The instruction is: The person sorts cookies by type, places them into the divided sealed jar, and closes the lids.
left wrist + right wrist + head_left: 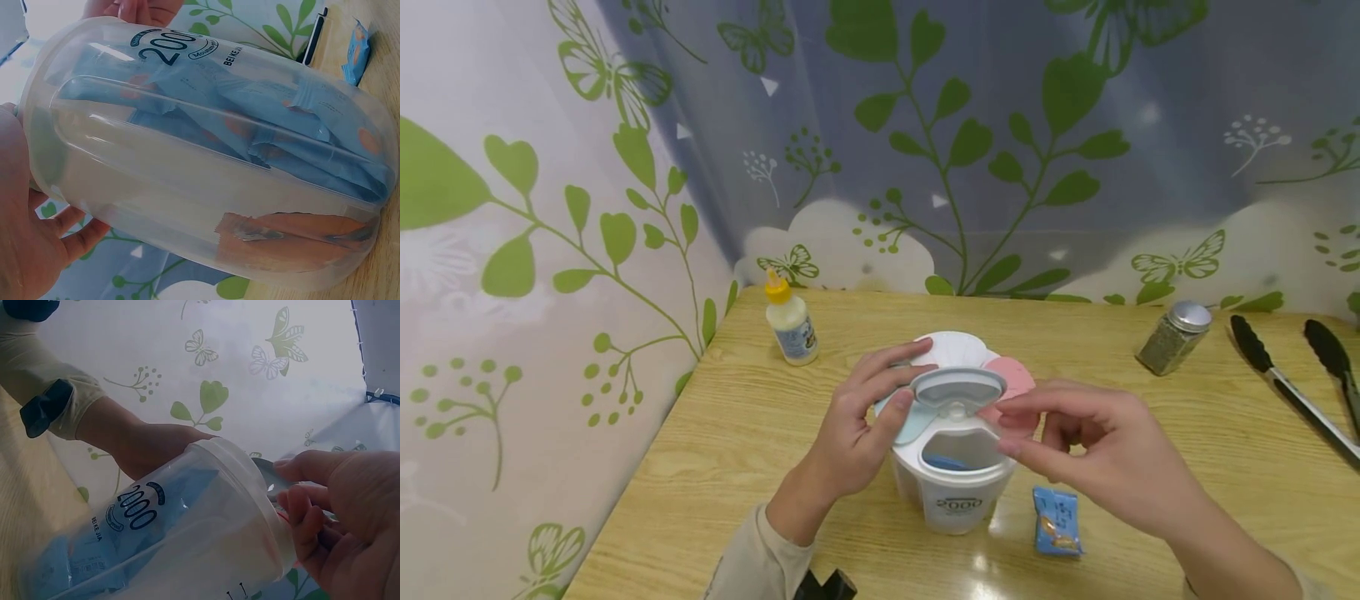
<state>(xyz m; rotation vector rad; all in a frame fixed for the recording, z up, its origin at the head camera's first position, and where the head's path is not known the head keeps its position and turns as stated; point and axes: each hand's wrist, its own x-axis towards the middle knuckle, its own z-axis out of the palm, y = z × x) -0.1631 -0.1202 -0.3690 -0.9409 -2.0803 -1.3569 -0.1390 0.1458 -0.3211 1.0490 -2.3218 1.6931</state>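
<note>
A clear plastic divided storage container (957, 504) marked "2000" stands on the table. Its white lid (953, 348) has pink and pale blue flap covers, and the near grey-rimmed flap (958, 390) is raised over an opening. Blue snack packets (219, 119) fill one compartment; an orange packet (294, 240) lies in another. My left hand (857, 421) grips the lid's left side, fingers across the top. Beside the raised flap is my right hand (1097, 454), thumb and forefinger apart and nothing visible between them; its fingertips are close to the flap's right edge.
A blue snack packet (1057, 522) lies right of the container. Behind at left stands a yellow-capped bottle (793, 327). Toward the back right are a jar of dried herbs (1172, 340) and black-tipped tongs (1288, 387). Patterned curtains (955, 167) border the table.
</note>
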